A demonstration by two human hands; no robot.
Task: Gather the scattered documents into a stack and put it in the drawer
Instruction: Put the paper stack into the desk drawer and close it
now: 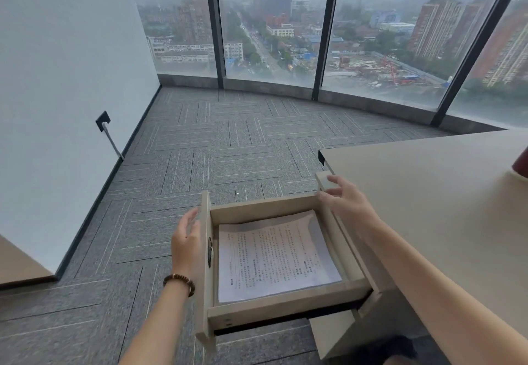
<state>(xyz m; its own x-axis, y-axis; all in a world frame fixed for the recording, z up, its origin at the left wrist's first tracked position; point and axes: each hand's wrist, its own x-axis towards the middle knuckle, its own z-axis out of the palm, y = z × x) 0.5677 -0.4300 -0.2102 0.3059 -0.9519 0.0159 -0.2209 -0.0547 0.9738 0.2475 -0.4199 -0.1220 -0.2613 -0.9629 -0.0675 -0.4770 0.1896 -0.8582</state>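
A stack of printed white documents (274, 256) lies flat inside the pulled-out beige drawer (288, 306), which juts left from under the desk (428, 193). My left hand (185, 239), with a bead bracelet on the wrist, is open with its palm against the outer face of the drawer front (206, 250). My right hand (343, 199) hovers open over the drawer's far right corner, its fingers relaxed and holding nothing, close to the cabinet edge.
Grey patterned carpet (200, 150) covers the floor to the left and beyond the drawer. A white wall (57, 79) with a socket and cable (103, 121) stands left. Floor-to-ceiling windows (271, 21) run behind. A dark red object (521, 164) sits at the desk's right edge.
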